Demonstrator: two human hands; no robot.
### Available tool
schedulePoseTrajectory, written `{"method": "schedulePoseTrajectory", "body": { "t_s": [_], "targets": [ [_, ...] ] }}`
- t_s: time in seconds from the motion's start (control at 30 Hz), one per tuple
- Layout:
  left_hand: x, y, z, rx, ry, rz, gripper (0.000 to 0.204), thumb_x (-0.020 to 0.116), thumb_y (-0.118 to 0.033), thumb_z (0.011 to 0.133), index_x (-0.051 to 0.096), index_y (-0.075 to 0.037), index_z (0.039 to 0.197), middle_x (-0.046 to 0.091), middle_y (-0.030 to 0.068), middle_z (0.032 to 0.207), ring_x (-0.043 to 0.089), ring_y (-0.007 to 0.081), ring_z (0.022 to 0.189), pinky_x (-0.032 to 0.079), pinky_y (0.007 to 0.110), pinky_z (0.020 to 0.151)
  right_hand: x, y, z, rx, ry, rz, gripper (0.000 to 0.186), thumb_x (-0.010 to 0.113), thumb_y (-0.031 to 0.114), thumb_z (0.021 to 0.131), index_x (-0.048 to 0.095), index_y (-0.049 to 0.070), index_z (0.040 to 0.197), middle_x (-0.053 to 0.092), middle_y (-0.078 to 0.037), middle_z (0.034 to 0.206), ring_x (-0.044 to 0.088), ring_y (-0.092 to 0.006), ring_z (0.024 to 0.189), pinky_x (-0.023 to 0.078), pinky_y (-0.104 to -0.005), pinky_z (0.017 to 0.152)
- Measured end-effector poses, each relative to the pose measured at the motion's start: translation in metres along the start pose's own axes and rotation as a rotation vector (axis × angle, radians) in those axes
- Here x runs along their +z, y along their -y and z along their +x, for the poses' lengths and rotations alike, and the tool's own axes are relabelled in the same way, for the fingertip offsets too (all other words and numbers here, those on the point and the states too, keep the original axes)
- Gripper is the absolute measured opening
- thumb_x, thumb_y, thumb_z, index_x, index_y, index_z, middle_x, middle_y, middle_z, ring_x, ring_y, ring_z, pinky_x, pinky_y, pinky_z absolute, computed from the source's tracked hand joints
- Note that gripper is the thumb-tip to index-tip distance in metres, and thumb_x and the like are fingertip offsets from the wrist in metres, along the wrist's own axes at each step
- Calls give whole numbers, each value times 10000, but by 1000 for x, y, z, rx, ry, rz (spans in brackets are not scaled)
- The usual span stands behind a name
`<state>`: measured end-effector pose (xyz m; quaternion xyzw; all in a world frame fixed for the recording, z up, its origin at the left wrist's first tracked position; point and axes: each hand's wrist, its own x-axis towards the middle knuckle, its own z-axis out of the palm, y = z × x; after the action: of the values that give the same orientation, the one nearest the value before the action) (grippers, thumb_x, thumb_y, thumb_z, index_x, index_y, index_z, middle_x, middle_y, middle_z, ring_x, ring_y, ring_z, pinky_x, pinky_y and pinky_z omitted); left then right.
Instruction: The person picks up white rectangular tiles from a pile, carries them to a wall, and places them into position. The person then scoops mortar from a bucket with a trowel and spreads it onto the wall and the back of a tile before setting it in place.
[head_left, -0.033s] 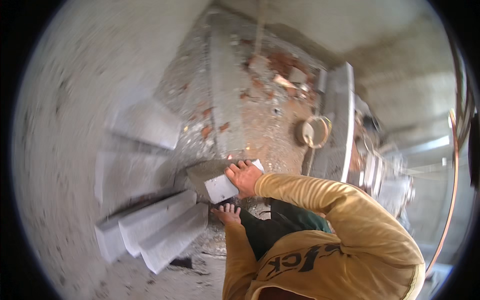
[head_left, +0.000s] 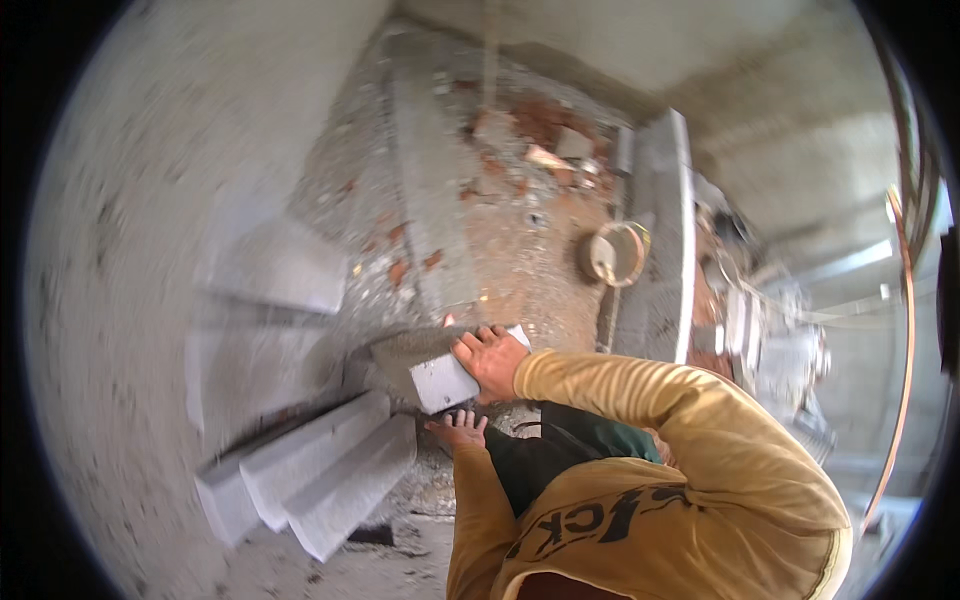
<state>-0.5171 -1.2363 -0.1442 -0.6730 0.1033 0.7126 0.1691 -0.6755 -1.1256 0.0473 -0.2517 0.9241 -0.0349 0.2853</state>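
Observation:
A pale grey masonry block is tilted in front of me, with a darker, rough upper face. My right hand is closed over its right end, fingers curled across the top edge. Just below the block's near face lies my left hand, its fingers spread and pointing up toward the block. Whether those fingertips touch the block's underside I cannot tell. To the left of my left hand, long pale blocks lean side by side, close to the block I hold.
More pale blocks stand along the left wall. Ahead are broken red bricks and rubble. A round bucket stands beside a long upright slab on the right. A copper-coloured hose or cable hangs at far right.
The view has shifted a little, so the bucket and slab appear slightly farther left. Both hands keep nearly the same place at the block, the right one still gripping it.

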Motion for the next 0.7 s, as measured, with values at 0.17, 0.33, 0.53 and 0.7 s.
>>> {"method": "schedulePoseTrajectory", "body": {
  "t_s": [0.17, 0.33, 0.53, 0.7],
  "targets": [
    [88, 91, -33, -167, 251, 278, 1020, 260, -827, 800, 31, -140, 1518, 158, 143, 1556, 133, 368, 1434, 101, 616, 1112, -46, -56, -174, 318, -153, 241, 802, 823, 318, 548, 465, 3, 1193, 544, -139, 1081, 563, -339, 1008, 446, -425, 889],
    [104, 207, -72, -193, 455, 661, 1020, 245, -833, 794, 35, -147, 1518, 153, 147, 1555, 137, 371, 1431, 106, 620, 1109, -29, -82, -366, 527, -407, 378, 808, 832, 279, 516, 474, 9, 1188, 545, -131, 1056, 550, -323, 1024, 437, -422, 904],
    [97, 384, -136, -228, 646, 1065, 1020, 227, -841, 787, 39, -155, 1518, 147, 151, 1554, 142, 375, 1428, 112, 624, 1106, 28, -107, -559, 768, -736, 400, 855, 848, 265, 499, 483, 4, 1226, 551, -138, 1128, 505, -334, 1129, 414, -435, 948],
    [78, 532, -182, -360, 836, 1263, 1021, 212, -848, 781, 43, -162, 1518, 142, 156, 1553, 146, 379, 1425, 118, 628, 1103, 57, -84, -677, 1006, -929, 313, 941, 875, 287, 416, 495, 19, 1234, 542, -145, 1252, 497, -332, 1170, 407, -476, 976]
  ]
}}
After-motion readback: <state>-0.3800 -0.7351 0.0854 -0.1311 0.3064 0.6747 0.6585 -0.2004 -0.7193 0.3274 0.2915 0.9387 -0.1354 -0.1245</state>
